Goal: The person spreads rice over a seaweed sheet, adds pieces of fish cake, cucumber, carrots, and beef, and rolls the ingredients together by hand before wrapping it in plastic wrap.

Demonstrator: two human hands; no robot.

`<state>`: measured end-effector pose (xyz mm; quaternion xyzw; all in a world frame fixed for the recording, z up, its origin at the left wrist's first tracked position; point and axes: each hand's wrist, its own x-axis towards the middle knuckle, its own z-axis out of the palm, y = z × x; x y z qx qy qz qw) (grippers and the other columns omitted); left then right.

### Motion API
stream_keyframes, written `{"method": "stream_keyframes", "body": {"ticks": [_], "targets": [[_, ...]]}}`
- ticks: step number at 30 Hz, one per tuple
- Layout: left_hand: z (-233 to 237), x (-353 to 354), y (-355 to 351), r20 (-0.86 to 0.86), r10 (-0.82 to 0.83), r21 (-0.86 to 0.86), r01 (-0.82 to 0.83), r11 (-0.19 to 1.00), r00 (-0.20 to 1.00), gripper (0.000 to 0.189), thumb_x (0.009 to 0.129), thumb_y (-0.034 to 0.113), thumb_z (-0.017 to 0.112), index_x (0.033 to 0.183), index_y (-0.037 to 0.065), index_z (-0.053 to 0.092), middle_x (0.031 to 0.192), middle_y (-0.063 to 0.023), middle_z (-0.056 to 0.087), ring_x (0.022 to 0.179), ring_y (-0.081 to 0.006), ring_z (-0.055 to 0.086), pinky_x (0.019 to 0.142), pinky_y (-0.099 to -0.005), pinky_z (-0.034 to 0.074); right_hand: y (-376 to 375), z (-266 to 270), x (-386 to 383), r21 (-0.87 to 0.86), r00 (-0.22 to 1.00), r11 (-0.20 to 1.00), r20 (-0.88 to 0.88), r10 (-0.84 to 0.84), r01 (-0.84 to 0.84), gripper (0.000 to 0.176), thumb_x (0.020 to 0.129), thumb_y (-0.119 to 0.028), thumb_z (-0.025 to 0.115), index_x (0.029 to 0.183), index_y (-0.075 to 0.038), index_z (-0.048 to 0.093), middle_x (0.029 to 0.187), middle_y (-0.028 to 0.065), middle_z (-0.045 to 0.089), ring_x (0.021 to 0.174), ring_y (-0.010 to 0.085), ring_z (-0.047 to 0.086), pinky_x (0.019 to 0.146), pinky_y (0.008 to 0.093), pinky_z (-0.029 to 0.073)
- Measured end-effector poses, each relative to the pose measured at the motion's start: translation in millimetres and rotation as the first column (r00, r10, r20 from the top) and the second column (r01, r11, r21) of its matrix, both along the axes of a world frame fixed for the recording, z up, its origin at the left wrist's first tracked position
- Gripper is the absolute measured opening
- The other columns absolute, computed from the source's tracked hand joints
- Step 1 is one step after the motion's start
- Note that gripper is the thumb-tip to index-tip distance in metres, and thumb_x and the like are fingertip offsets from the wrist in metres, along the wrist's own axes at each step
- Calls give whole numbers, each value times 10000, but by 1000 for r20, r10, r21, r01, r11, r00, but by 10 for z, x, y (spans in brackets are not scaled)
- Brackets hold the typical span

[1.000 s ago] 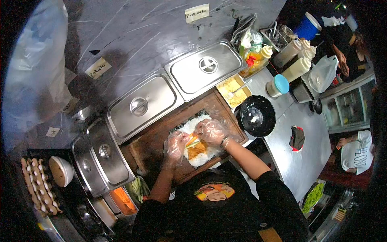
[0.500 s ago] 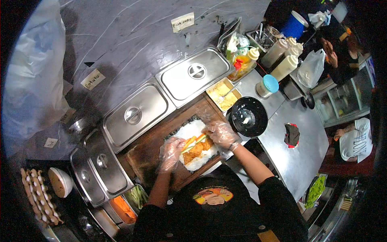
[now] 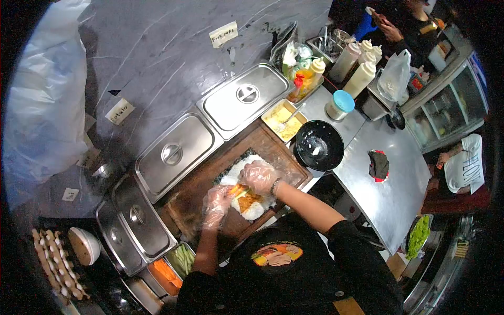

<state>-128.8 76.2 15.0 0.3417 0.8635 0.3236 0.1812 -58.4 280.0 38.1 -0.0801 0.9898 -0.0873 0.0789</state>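
Note:
A sheet of nori (image 3: pixel 232 171) spread with white rice (image 3: pixel 254 211) lies on a wooden cutting board (image 3: pixel 184 202). Across the rice run vegetable strips (image 3: pixel 239 189) in orange and pale tones, beside a golden fried piece (image 3: pixel 248 200). My left hand (image 3: pixel 216 203), in a clear plastic glove, has its fingers closed at the left end of the strips. Over their right part bends my right hand (image 3: pixel 259 177), gloved too, fingers curled down and hiding what is under them.
Lidded steel pans (image 3: pixel 178 149) line the board's far side. A black bowl (image 3: pixel 318 146) with rice bits and a tray of yellow food (image 3: pixel 284 119) stand to the right. Carrot strips (image 3: pixel 166 275) and cucumber strips (image 3: pixel 181 260) sit at lower left. Two other people are at the right.
My right hand has moved left from the right end of the fillings and now covers part of them. My left hand stays at the left end. The view has shifted slightly.

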Motion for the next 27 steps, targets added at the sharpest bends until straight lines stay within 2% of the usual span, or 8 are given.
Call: {"method": "stream_keyframes", "body": {"ticks": [2, 4, 6, 10, 15, 20, 24, 27], "targets": [[8, 3, 14, 22, 4, 9, -4, 1000, 1000, 233, 812, 146, 714, 1028, 61, 721, 956, -109, 686, 855, -254, 674, 788, -331, 522, -25, 98, -24, 39, 999, 999, 24, -28, 27, 149, 769, -193, 617, 902, -164, 678, 917, 48, 660, 934, 247, 635, 790, 383, 516], [41, 22, 23, 47, 11, 16, -12, 1000, 999, 228, 816, 150, 714, 1024, 58, 721, 952, -113, 686, 856, -255, 676, 787, -334, 523, -19, 121, -62, 73, 989, 986, 26, 146, -147, 112, 782, -181, 615, 875, -147, 668, 908, 55, 662, 938, 246, 636, 784, 381, 519], [67, 27, 31, 164, 40, 83, -54, 995, 986, 194, 820, 141, 715, 990, 48, 729, 916, -113, 688, 845, -244, 681, 778, -336, 529, -73, 130, -71, 74, 989, 987, 21, 144, -145, 111, 784, -185, 614, 873, -146, 668, 908, 52, 661, 936, 241, 635, 790, 380, 511], [-117, -4, -38, 103, 52, 99, -62, 993, 993, 172, 822, 105, 704, 980, 43, 733, 908, -110, 686, 819, -207, 677, 763, -320, 530, -96, 90, -80, 24, 989, 989, 11, 148, -148, 105, 788, -192, 609, 863, -147, 667, 903, 45, 659, 931, 230, 629, 808, 380, 479], [-233, -129, -42, 380, 62, 87, -102, 991, 923, 231, 799, 134, 729, 1018, 60, 733, 921, -122, 684, 842, -237, 660, 796, -340, 518, -118, 7, -126, 99, 982, 978, 62, 180, -186, 111, 781, -197, 608, 869, -154, 661, 898, 40, 659, 925, 225, 625, 817, 385, 461], [-34, -114, -6, 194, 25, 46, -34, 998, 981, 229, 791, 134, 722, 1012, 75, 733, 896, -108, 683, 838, -229, 662, 783, -341, 519, -69, 4, -142, 103, 966, 962, -27, 257, -253, 106, 769, -202, 613, 851, -149, 652, 878, 45, 659, 918, 235, 632, 799, 387, 473], [-205, -165, -17, 105, -57, 69, 50, 996, 993, 245, 775, 167, 721, 1010, 98, 734, 874, -104, 676, 841, -248, 657, 776, -351, 514, 136, 348, -63, -71, 985, 983, -43, 169, -172, 125, 752, -184, 647, 859, -124, 672, 866, 68, 655, 879, 283, 644, 774, 417, 508], [-86, -158, -4, 123, -140, 18, 139, 990, 982, 240, 783, 165, 718, 1013, 101, 735, 873, -97, 675, 840, -241, 656, 781, -345, 512, 404, 513, 213, -295, 959, 953, -243, -148, 72, 219, 761, -296, 707, 889, -119, 693, 904, 90, 663, 912, 293, 646, 770, 409, 523]]}}
